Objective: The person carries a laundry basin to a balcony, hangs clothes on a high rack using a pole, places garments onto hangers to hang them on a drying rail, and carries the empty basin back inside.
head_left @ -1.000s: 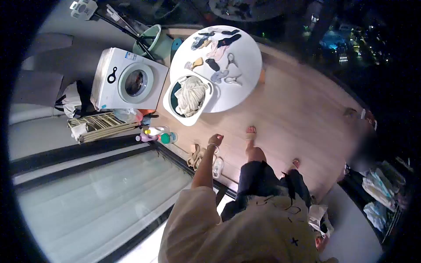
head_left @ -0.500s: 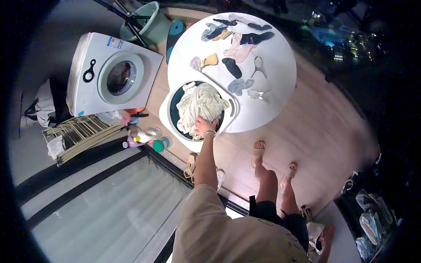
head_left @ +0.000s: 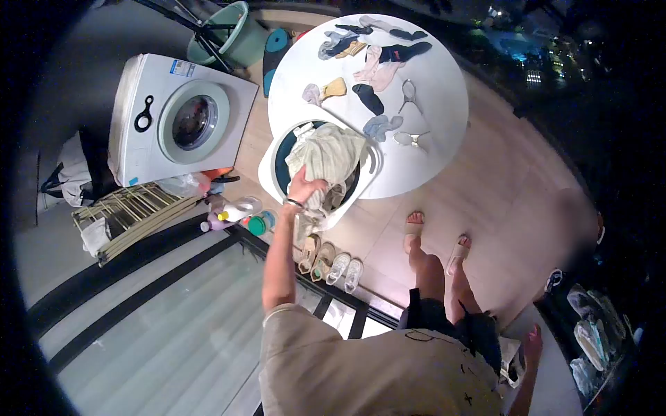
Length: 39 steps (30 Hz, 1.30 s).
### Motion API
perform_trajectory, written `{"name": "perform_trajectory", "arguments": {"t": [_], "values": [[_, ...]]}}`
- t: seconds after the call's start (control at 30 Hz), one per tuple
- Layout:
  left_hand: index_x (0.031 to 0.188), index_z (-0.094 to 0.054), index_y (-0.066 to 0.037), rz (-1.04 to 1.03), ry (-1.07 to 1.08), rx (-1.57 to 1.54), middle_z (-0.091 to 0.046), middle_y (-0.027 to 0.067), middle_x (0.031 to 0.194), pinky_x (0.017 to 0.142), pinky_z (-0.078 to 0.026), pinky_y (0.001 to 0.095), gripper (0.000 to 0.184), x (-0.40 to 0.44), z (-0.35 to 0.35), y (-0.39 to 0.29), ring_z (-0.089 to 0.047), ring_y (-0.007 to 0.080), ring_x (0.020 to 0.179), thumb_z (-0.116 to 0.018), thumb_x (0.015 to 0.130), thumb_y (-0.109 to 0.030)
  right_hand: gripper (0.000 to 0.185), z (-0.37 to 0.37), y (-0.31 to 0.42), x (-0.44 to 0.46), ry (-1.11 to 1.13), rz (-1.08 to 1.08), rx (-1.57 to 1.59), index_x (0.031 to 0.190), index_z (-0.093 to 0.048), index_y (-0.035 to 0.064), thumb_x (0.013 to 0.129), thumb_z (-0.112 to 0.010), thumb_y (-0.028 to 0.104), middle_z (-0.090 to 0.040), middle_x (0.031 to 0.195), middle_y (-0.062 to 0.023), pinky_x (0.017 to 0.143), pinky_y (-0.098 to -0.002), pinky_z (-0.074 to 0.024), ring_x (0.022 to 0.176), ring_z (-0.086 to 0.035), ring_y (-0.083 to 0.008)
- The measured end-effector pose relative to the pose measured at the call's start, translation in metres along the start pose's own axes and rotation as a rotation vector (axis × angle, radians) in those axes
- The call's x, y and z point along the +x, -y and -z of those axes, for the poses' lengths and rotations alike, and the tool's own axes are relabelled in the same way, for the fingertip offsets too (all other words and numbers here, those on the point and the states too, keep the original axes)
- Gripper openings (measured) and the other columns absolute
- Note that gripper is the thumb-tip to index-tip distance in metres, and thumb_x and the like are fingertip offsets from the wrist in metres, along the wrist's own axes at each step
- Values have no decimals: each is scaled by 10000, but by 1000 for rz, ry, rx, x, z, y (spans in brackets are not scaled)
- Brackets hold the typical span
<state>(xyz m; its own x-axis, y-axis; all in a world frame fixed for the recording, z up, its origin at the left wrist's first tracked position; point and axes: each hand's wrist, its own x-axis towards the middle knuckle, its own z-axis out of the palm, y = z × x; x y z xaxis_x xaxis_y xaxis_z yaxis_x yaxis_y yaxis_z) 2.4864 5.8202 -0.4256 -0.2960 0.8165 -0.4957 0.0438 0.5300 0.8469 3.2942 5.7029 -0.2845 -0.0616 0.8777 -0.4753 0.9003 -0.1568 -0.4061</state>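
My left hand (head_left: 305, 187) is closed on cream cloth (head_left: 325, 156) in a white basket with a dark inside (head_left: 271, 173). The basket is at the near left edge of a round white table (head_left: 437, 163). A piece of the cloth hangs over the basket's near rim. Several socks lie spread on the table, among them a black one (head_left: 368, 99), a yellow one (head_left: 334, 88) and a grey-blue one (head_left: 381, 127). My right hand (head_left: 533, 341) hangs low at the right, by a light-coloured bag (head_left: 511, 360); its fingers are too small to make out.
A white washing machine (head_left: 146, 107) stands left, its round door shut. Below it are a folded rack (head_left: 135, 215) and bottles (head_left: 239, 208). Shoes (head_left: 338, 268) line the door track. A green tub (head_left: 243, 41) is behind. More laundry (head_left: 590, 340) is at the far right.
My left hand reached forward into the basket, then moved left and took hold of the cream cloth. Some cloth now hangs over the near rim. My right arm has come into clearer view.
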Motion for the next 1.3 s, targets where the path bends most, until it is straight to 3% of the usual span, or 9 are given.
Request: {"name": "perform_trajectory", "arguments": {"t": [0.17, 0.43, 0.6, 0.67, 0.8, 0.9, 1.03, 1.07, 1.3], "values": [[1146, -426, 32, 207, 76, -413, -563, 123, 1010, 806, -443, 305, 549, -82, 18, -148, -557, 206, 898, -591, 624, 0, 460, 1, 78, 22, -3, 1, -7, 1216, -387, 74, 813, -548, 227, -562, 900, -130, 718, -320, -450, 806, -546, -201], [1256, -273, 50, -167, 144, -690, -429, 203, 1193, 899, -395, 389, 760, -194, -48, -297, -486, 315, 1040, -552, 578, -149, 409, -28, 69, 62, -6, 82, 17, 1163, -464, 73, 787, -583, 178, -508, 1128, -126, 815, -354, -438, 1023, -503, -237], [1222, -315, 59, -171, 361, -740, -469, 199, 1139, 864, -418, 405, 660, -218, -140, -330, -508, 310, 996, -542, 654, -190, 364, 45, 226, 83, 100, 158, 672, 1140, -491, 110, 794, -587, 171, -482, 1158, -92, 805, -361, -457, 1045, -482, -219], [1214, -328, 53, -159, 470, -746, -477, 187, 1135, 869, -413, 391, 620, -221, -192, -349, -508, 298, 997, -541, 700, -220, 408, 73, 256, 82, 102, 403, 715, 1159, -472, 112, 777, -611, 143, -459, 1195, -79, 839, -367, -437, 1085, -454, -204], [1214, -347, 28, -116, 571, -588, -483, 153, 1142, 876, -400, 351, 573, -256, -311, -412, -505, 258, 1008, -531, 781, -298, 834, 151, 285, 44, 249, 801, 1152, 1327, -207, 118, 664, -713, 152, -300, 1326, -99, 961, -389, -316, 1205, -320, -248], [1216, -359, 3, -121, 610, -522, -499, 124, 1130, 864, -403, 327, 553, -269, -396, -439, -509, 227, 1003, -511, 814, -345, 956, 192, 270, 9, -65, 734, 829, 1348, -104, 103, 623, -727, 129, -252, 1345, -123, 992, -355, -271, 1227, -281, -264], [1173, -408, -19, -8, 843, -531, -535, 75, 1078, 824, -428, 312, 509, -266, -475, -463, -530, 191, 965, -484, 834, -391, 623, 211, 211, 10, -520, 785, 632, 1224, -375, 10, 676, -666, 69, -451, 1158, -181, 859, -321, -389, 1044, -478, -257], [1145, -426, -14, -78, 810, -418, -553, 82, 1030, 773, -447, 307, 499, -257, -492, -463, -550, 186, 906, -482, 833, -400, 366, 230, 207, 0, -682, 757, 617, 1078, -500, -7, 733, -600, 62, -544, 976, -156, 722, -300, -432, 853, -537, -213], [962, -517, 43, -420, 727, 455, -576, 133, 593, 423, -458, 294, 533, -231, -558, -473, -559, 203, 437, -409, 840, -464, 236, 328, 134, -6, -779, 490, 683, 911, -575, -9, 837, -529, 210, -572, 755, -112, 562, -249, -393, 628, -489, -133]]}}
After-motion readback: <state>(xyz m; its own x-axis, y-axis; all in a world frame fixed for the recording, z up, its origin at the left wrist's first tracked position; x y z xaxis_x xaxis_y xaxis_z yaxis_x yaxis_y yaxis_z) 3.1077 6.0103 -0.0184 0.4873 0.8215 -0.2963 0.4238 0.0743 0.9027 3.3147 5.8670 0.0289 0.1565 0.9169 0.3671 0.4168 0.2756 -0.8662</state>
